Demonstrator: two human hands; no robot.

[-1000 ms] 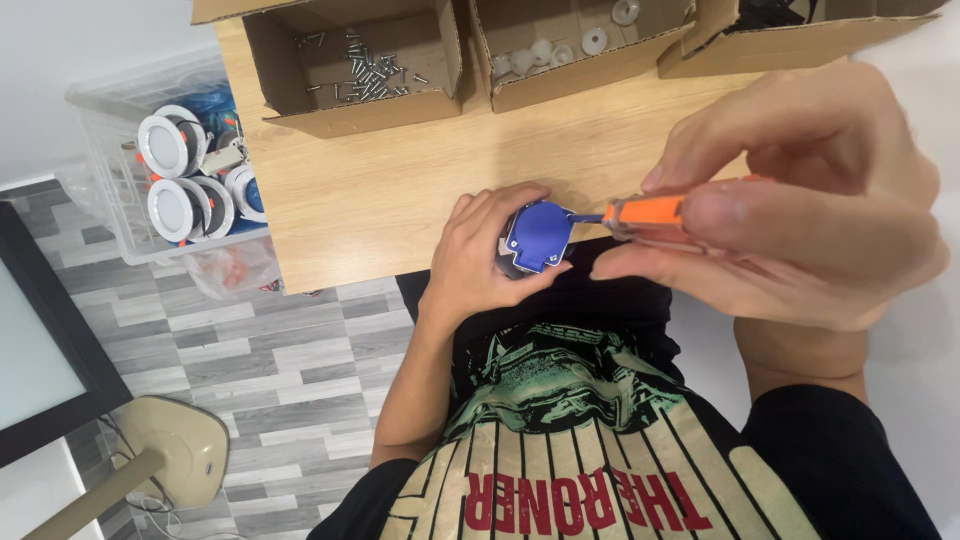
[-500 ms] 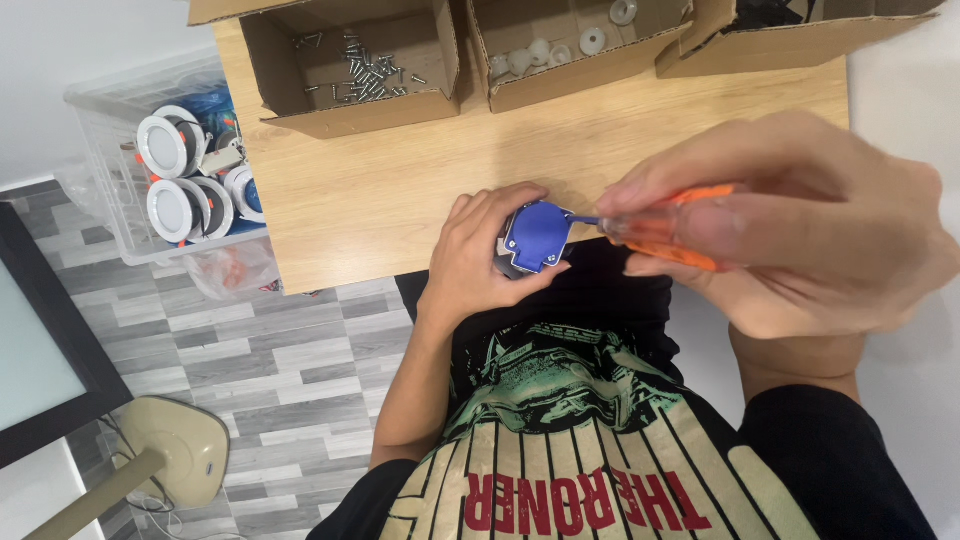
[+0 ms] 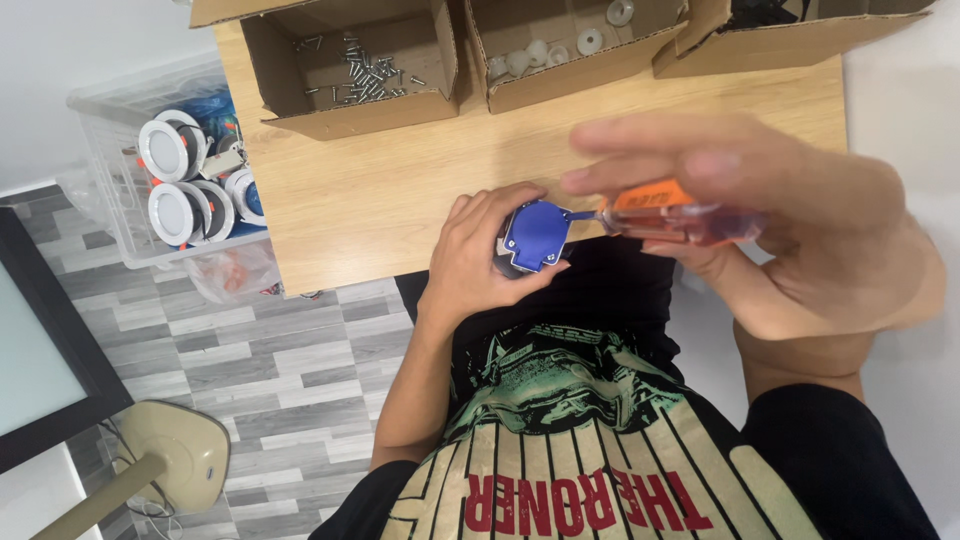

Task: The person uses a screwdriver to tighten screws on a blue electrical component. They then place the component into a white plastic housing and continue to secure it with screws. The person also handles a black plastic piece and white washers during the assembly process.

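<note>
My left hand [image 3: 478,262] grips a small round fitting with a blue square plate [image 3: 533,236] at the near edge of the wooden table [image 3: 400,190]. My right hand [image 3: 790,235], blurred by motion, holds a screwdriver with an orange and clear handle [image 3: 672,212]. Its thin metal tip touches the right side of the blue plate. The fingers of the right hand are spread loosely around the handle.
Three open cardboard boxes stand at the table's far edge: one with screws [image 3: 365,70], one with white round parts [image 3: 560,45], one partly cut off [image 3: 790,30]. A clear bin of round white light fittings [image 3: 185,185] sits left of the table. A beige stand base [image 3: 175,460] rests on the floor.
My right hand has turned around the screwdriver handle, its fingers opening and lifting. The left hand and the blue-plated part have stayed in place.
</note>
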